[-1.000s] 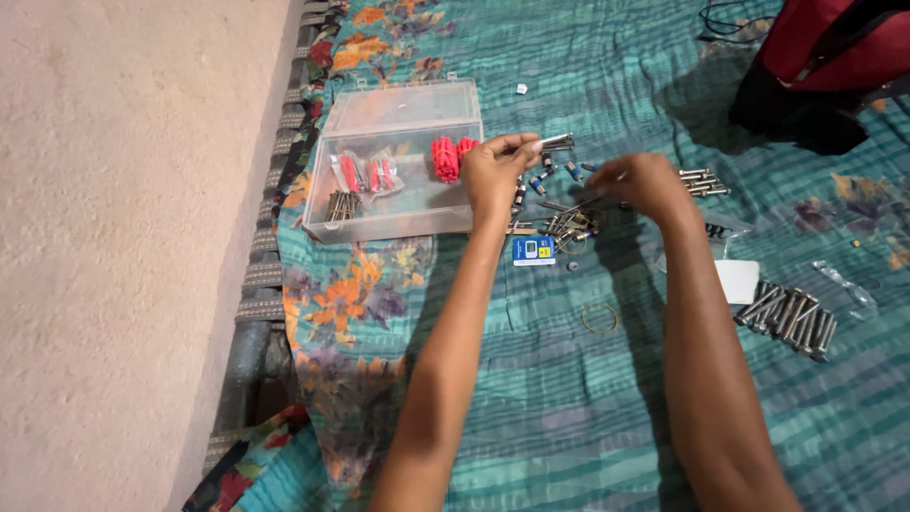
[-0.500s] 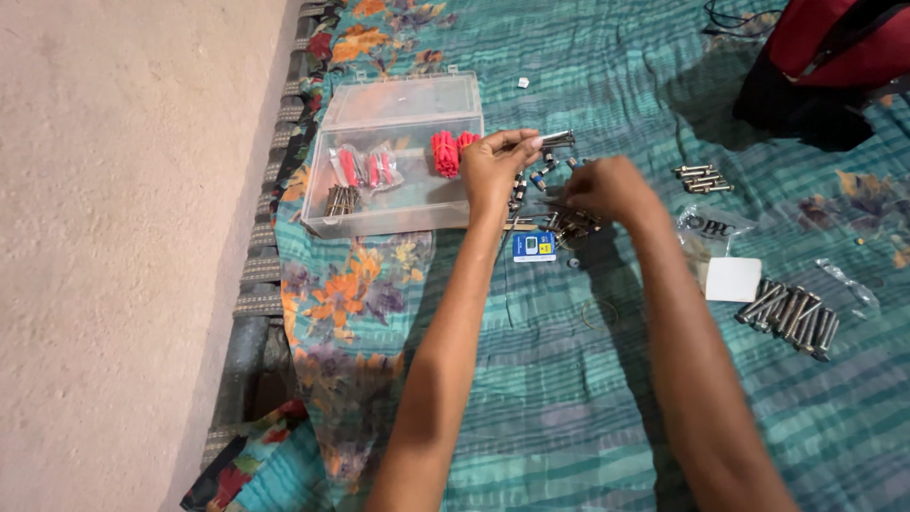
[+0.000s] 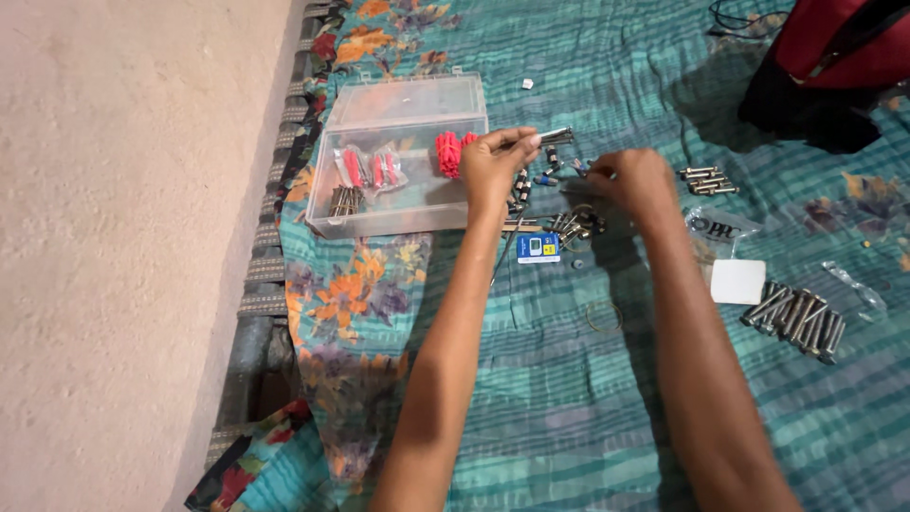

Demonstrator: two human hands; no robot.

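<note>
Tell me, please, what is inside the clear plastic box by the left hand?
The clear plastic box holds small bags of red plugs, a bundle of dark nails and loose red plugs. The left hand covers its right end.

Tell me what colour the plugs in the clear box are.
Red. The plugs sit bunched at the right end of the box, clearest in the head view.

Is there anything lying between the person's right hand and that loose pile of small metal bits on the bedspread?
Nothing visible does. The right hand hovers directly over the pile of small metal parts, with only bare bedspread around it.
</note>
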